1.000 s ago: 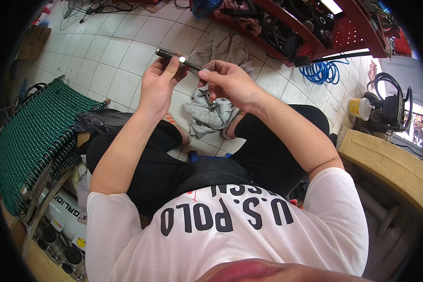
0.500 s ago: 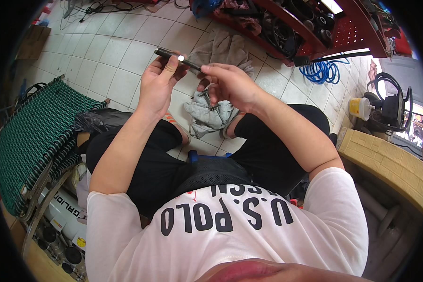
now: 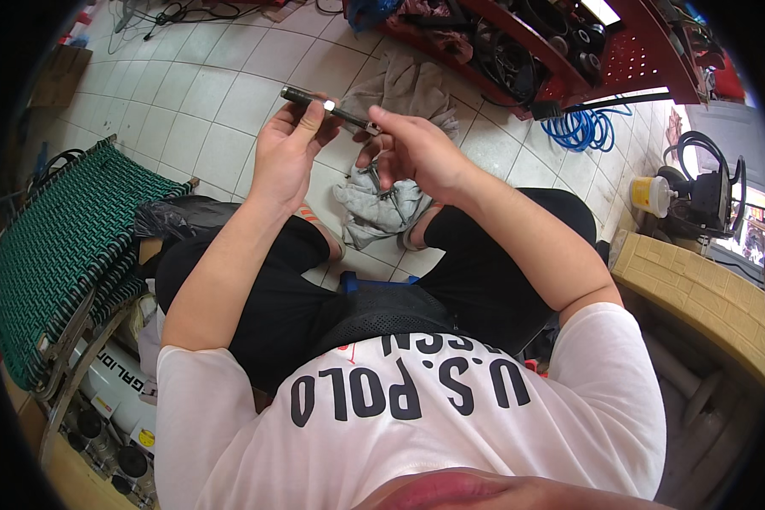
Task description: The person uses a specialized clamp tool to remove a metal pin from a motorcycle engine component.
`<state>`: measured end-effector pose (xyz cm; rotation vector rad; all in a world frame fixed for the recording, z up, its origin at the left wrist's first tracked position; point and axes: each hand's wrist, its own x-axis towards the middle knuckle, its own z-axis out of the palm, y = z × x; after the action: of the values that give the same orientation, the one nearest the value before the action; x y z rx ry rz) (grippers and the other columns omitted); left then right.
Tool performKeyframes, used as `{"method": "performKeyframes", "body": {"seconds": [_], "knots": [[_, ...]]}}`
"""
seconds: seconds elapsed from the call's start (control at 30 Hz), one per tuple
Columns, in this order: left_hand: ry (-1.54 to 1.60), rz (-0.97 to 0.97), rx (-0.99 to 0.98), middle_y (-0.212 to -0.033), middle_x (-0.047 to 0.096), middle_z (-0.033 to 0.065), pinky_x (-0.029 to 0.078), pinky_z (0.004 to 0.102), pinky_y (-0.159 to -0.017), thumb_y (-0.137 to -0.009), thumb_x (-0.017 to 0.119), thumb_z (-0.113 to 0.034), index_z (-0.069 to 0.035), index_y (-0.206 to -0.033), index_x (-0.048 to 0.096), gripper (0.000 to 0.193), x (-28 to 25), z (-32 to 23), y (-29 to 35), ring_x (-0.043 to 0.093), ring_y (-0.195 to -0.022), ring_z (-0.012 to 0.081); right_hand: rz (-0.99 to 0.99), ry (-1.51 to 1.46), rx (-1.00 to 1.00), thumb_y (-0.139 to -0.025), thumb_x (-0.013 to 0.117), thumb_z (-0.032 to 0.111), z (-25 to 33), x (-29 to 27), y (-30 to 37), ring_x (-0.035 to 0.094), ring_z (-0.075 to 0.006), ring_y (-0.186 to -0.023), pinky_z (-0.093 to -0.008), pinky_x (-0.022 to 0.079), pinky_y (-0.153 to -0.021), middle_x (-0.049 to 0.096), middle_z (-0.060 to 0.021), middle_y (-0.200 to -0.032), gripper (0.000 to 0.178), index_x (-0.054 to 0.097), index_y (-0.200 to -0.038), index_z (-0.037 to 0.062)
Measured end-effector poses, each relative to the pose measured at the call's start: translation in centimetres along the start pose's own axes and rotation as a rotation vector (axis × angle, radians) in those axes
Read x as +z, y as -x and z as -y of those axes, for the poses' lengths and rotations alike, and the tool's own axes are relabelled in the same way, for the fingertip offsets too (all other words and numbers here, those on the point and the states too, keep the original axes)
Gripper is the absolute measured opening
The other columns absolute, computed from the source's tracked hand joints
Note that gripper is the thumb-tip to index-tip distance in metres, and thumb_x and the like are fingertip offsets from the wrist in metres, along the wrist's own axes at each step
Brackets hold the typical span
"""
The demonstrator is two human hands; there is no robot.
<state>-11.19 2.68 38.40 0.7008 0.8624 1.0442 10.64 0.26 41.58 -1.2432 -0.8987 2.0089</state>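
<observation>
My left hand (image 3: pixel 287 151) is closed around a dark rod (image 3: pixel 294 93) that looks threaded, its thumb pressed along the side. Beside that thumb a shiny hex nut (image 3: pixel 328 105) sits on the rod. The rod slants down to the right toward my right hand (image 3: pixel 425 153), whose thumb and curled fingers meet at its far end. A small bright metal piece, perhaps a second nut, shows at those fingertips. Below the hands, a crumpled grey rag (image 3: pixel 365 212) lies on the floor between my feet, with a thin metal object on it that I cannot make out.
Another grey cloth (image 3: pixel 408 81) lies farther off on the tiled floor (image 3: pixel 204 93). A red rack (image 3: pixel 629 72) holding parts stands at the far right, near a coiled blue hose (image 3: pixel 578 129). Green woven seating (image 3: pixel 76 246) is to my left; a yellowish padded block (image 3: pixel 688 293) is right.
My right thumb has lifted slightly and shifted right, uncovering the bright piece at the rod's end. The left hand and the rod have hardly moved.
</observation>
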Motion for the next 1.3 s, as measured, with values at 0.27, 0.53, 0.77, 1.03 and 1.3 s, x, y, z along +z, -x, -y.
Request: {"method": "performKeyframes", "body": {"seconds": [0.27,0.53,0.77,1.03,1.3], "knots": [[0.034,-0.023,0.012,-0.114,0.070,0.0077,0.051,0.0371,-0.098,-0.102,0.069,-0.024,-0.005,-0.120,0.063,0.027,0.3,0.0,0.0,0.067,-0.103,0.0183,0.021,-0.015,-0.039,-0.105,0.061,0.038,-0.9,-0.2,-0.7,0.063,-0.0124,-0.059,-0.0268,0.051,-0.062,0.073,-0.0100,-0.090,0.037,0.065,-0.110,0.0013],[0.033,-0.025,0.016,-0.114,0.070,0.0080,0.052,0.0369,-0.097,-0.102,0.070,-0.024,-0.004,-0.120,0.063,0.028,0.2,-0.1,0.0,0.067,-0.103,0.0189,0.057,-0.073,0.061,-0.104,0.064,0.038,0.0,0.0,-0.2,0.063,-0.0122,-0.060,-0.0271,0.051,-0.062,0.072,-0.0096,-0.092,0.037,0.062,-0.114,0.0025],[0.042,-0.024,0.013,-0.114,0.070,0.0085,0.052,0.0368,-0.097,-0.102,0.070,-0.024,-0.004,-0.119,0.064,0.028,0.2,0.0,-0.1,0.067,-0.102,0.0191,0.010,-0.001,-0.040,-0.102,0.069,0.034,-0.9,-0.1,-0.6,0.062,-0.0113,-0.062,-0.0267,0.051,-0.061,0.072,-0.0094,-0.090,0.036,0.061,-0.111,0.0001],[0.032,-0.032,0.019,-0.113,0.070,0.0083,0.052,0.0353,-0.094,-0.102,0.070,-0.025,-0.005,-0.119,0.064,0.026,0.2,0.0,0.0,0.069,-0.101,0.0188,-0.033,0.026,-0.139,-0.098,0.074,0.025,-1.0,0.0,-0.9,0.059,-0.0087,-0.062,-0.0247,0.049,-0.057,0.071,-0.0081,-0.087,0.029,0.058,-0.106,0.0021],[0.034,-0.128,0.005,-0.110,0.069,0.0063,0.052,0.0357,-0.095,-0.103,0.067,-0.031,-0.006,-0.114,0.064,0.028,0.1,-0.6,-0.3,0.067,-0.102,0.0197,-0.149,0.144,-0.302,-0.095,0.076,0.017,-0.8,0.4,-0.6,0.058,-0.0074,-0.061,-0.0240,0.048,-0.054,0.070,-0.0081,-0.087,0.027,0.056,-0.103,0.0023]]}}
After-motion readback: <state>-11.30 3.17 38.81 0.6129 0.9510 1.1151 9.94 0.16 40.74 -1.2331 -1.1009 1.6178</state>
